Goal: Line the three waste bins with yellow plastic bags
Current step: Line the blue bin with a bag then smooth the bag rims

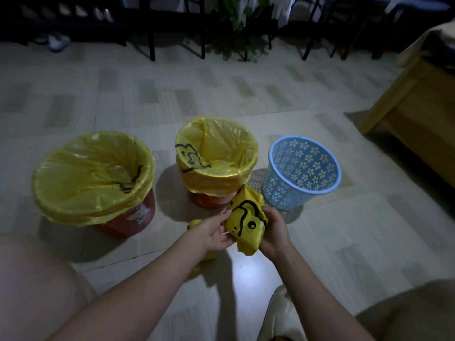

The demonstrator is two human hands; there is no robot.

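Note:
Three bins stand on the floor in a row. The left red bin (138,217) wears a yellow bag (93,173) folded over its rim. The middle red bin (209,200) is lined with another yellow bag (216,153) printed with black lines. The blue perforated bin (301,171) on the right has no bag in it. In front of the middle bin, a crumpled yellow bag (246,220) with a black cartoon print is held between both hands. My left hand (211,232) pinches its left edge; my right hand (275,230) grips its right side.
More yellow plastic (204,257) lies on the floor under my left forearm. A wooden bed frame (413,107) stands at the right. Dark chair legs (152,45) and a plant (243,25) line the back. My knees and a slipper (278,313) fill the near edge.

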